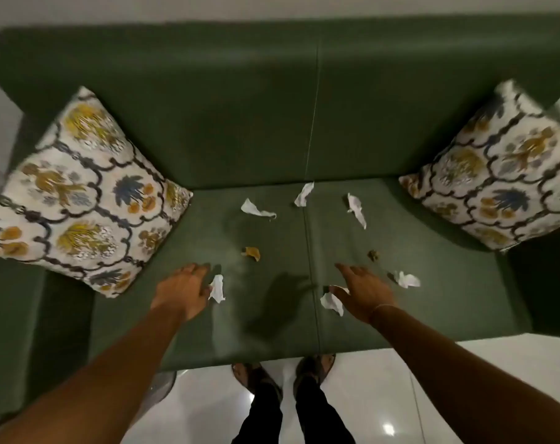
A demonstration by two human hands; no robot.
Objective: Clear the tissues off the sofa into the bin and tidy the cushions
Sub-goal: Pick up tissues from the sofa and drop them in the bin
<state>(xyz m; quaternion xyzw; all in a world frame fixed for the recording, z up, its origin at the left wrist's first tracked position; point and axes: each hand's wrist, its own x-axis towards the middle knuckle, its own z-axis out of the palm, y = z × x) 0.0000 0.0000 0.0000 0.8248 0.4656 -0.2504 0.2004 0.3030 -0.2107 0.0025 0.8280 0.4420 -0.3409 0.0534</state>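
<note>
Over the green sofa (272, 322) seat, left hand (180, 291) and right hand (365, 291) are held spread, palms down, each touching a crumpled tissue (217, 288) (331, 302), four more and two brown scraps (251, 252) scattered between patterned cushions (76, 200) (503, 184).

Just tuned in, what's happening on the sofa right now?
A person stands at a green sofa and reaches down with both hands open. The left hand is beside one crumpled tissue; the right hand is over another. Neither looks gripped yet. Four more white tissues and two small brownish scraps lie on the seat. A patterned cushion leans at each end. No bin is in view.
</note>
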